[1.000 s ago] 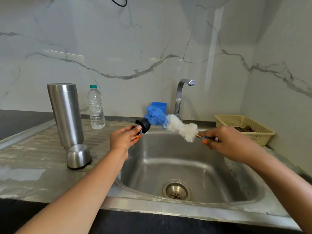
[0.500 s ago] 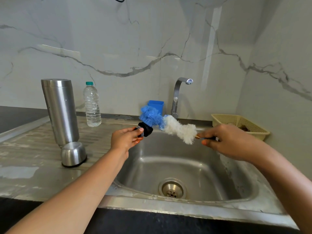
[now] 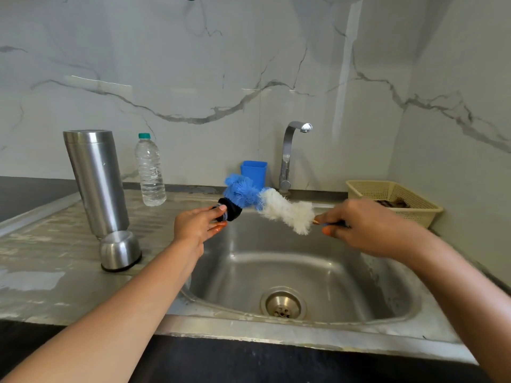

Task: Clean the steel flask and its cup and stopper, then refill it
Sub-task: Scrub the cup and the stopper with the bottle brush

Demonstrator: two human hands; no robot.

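Over the sink (image 3: 304, 275) at 6 o'clock, the left hand (image 3: 197, 225) pinches the stopper (image 3: 231, 210) and the right hand (image 3: 367, 228) grips the brush (image 3: 276, 205) by its handle, blue bristles pressed on the stopper. At 9 o'clock the cup (image 3: 120, 251) sits mouth-down before the flask (image 3: 96, 181); a water bottle (image 3: 150, 172) stands at 10 o'clock.

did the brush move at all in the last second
Yes. The brush has shifted left, away from the tap, so its blue bristles now lie against the stopper in the left hand.

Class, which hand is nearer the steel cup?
Left. The left hand holds the stopper just right of the cup; the right hand grips the brush across the sink.
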